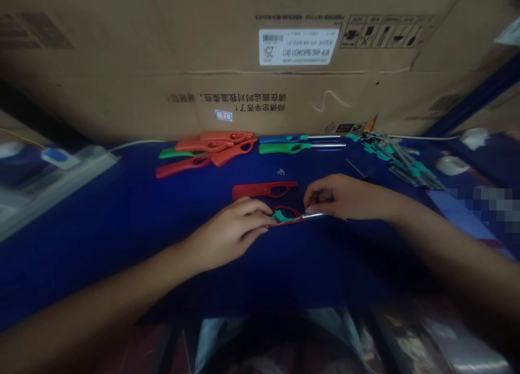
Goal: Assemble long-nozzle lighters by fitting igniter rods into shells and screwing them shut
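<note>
Low over the blue table, a red lighter casing half (287, 208) lies between my hands, with a green trigger piece (282, 216) set in it. The fingers of my left hand (247, 222) are closed on the casing's left end, which they partly hide. At its other end, my right hand (331, 198) pinches a thin metal tube (312, 215) that meets the casing. Just beyond them rests another red casing half (264, 189), flat on the table. A small pale bit (281, 172) lies farther back; its kind is unclear.
Orange casings (219, 137) and a red one (182, 167) are piled at the back left. Blue (280, 139) and green lighters (280, 148) with metal tubes lie beside them. Several tube-and-green-trigger pieces (400, 156) are heaped at right. A cardboard wall (142, 49) closes the back.
</note>
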Action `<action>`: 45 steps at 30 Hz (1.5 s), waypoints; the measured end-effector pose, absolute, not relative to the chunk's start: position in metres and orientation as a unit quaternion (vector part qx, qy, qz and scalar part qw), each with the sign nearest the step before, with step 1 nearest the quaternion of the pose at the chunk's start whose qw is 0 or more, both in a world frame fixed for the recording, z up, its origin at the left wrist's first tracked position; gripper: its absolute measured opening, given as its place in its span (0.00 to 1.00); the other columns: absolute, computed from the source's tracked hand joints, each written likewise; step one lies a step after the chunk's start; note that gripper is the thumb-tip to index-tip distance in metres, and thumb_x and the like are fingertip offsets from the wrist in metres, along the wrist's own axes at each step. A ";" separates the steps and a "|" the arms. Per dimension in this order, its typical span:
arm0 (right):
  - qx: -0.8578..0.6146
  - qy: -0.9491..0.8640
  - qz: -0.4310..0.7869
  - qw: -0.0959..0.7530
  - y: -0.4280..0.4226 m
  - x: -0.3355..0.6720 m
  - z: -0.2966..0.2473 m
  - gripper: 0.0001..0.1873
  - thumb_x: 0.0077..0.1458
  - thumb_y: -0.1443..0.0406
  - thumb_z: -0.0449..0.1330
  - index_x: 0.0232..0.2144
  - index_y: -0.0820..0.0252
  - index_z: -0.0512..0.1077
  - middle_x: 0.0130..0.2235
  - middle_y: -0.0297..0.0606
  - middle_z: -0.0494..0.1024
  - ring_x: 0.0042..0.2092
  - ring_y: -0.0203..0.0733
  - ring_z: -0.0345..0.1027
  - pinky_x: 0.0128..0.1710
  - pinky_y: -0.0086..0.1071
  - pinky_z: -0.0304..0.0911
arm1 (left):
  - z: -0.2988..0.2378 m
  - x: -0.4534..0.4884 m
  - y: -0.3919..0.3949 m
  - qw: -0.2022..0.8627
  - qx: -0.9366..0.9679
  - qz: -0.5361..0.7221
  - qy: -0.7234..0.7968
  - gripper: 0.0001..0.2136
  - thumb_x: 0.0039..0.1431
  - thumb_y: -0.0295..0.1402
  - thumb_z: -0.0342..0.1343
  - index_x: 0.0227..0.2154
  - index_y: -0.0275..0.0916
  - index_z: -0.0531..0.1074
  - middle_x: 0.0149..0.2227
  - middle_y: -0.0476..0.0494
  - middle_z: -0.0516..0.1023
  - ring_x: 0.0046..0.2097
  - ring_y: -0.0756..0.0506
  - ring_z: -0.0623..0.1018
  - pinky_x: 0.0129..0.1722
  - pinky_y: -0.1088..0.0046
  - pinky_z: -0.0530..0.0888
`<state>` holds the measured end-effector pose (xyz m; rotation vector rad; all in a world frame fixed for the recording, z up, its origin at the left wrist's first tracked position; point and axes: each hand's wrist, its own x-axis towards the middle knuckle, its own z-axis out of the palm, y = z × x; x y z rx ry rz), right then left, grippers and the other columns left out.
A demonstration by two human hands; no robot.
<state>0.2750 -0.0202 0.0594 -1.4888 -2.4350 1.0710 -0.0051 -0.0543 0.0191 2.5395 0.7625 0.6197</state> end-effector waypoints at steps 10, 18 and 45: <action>-0.486 -0.798 0.355 0.032 -0.024 0.263 0.062 0.11 0.54 0.57 0.65 0.33 0.60 0.78 0.27 0.33 0.76 0.28 0.34 0.67 0.27 0.28 0.58 | 0.015 -0.005 -0.051 0.204 0.910 0.235 0.274 0.11 0.68 0.27 0.53 0.48 0.42 0.77 0.51 0.42 0.75 0.53 0.44 0.76 0.53 0.64 0.75; -0.506 -0.800 0.322 0.019 -0.022 0.261 0.060 0.08 0.54 0.60 0.65 0.31 0.59 0.78 0.25 0.31 0.74 0.26 0.34 0.64 0.27 0.28 0.56 | 0.013 -0.005 -0.051 0.194 0.911 0.236 0.275 0.12 0.68 0.27 0.53 0.49 0.43 0.77 0.50 0.41 0.74 0.52 0.44 0.75 0.53 0.64 0.75; -0.354 -0.920 0.128 0.112 -0.010 0.296 0.037 0.05 0.61 0.69 0.57 0.39 0.60 0.72 0.47 0.43 0.72 0.44 0.43 0.70 0.46 0.36 0.66 | 0.024 -0.011 -0.039 0.220 0.888 0.222 0.337 0.13 0.64 0.35 0.58 0.50 0.42 0.76 0.46 0.43 0.79 0.49 0.44 0.77 0.52 0.65 0.73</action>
